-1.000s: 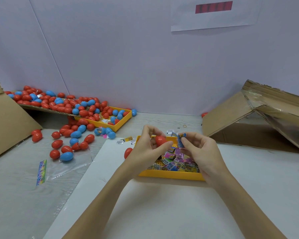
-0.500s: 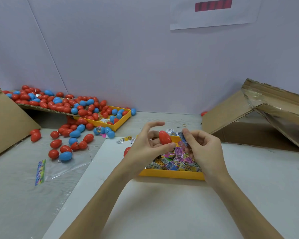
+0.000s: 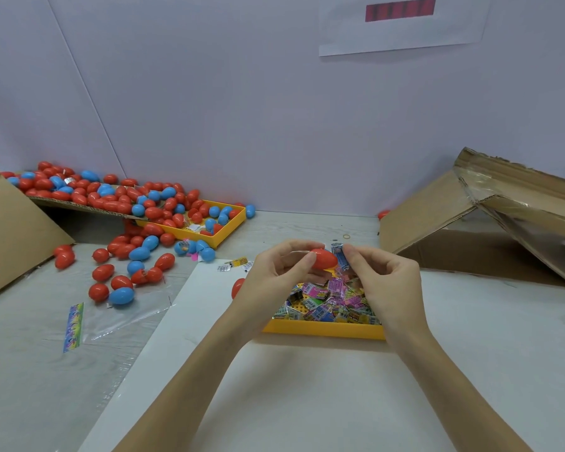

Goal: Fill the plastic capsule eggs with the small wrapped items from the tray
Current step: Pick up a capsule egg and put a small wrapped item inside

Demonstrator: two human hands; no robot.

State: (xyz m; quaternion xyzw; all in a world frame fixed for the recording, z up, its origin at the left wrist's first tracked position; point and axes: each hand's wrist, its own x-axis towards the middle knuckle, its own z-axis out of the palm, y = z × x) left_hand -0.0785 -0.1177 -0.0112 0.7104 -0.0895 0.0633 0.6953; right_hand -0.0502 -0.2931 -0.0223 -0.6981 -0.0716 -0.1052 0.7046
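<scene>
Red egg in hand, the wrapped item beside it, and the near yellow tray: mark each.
red egg (image 3: 324, 259), head view, middle of its shell.
wrapped item (image 3: 341, 257), head view, its blue wrapper.
yellow tray (image 3: 323, 331), head view, near front wall.

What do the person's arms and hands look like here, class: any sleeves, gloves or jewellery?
Both forearms are bare up to the picture's lower edge; no sleeves show. The left hand and the right hand wear no gloves. No rings, watch or bracelet are visible.

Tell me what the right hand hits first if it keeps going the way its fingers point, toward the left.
Probably the red egg held in the left hand. The right hand pinches a blue packet right beside it; from one view I cannot tell whether they already touch.
</scene>
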